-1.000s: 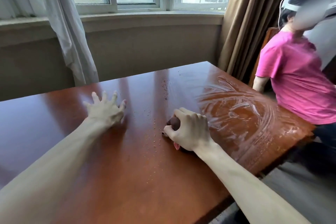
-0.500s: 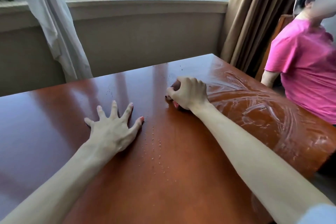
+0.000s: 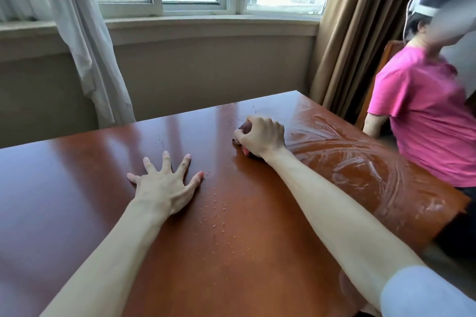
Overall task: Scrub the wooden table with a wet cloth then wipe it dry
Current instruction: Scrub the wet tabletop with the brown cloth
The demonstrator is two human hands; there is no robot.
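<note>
Head view: since the earlier frame the right hand (image 3: 260,137) has pushed farther from the body toward the far edge of the wooden table (image 3: 77,188), its fingers clenched round a wadded dark-brown cloth (image 3: 245,125) pressed to the wood, while the left hand (image 3: 164,183) stays flat with fingers splayed, grasping nothing. The cloth shows only as a small bunched lump at the thumb side of the right fist — mostly hidden. To that hand's right the tabletop carries swirled wet streaks (image 3: 347,159), and scattered droplets (image 3: 219,211) lie between the two hands.
</note>
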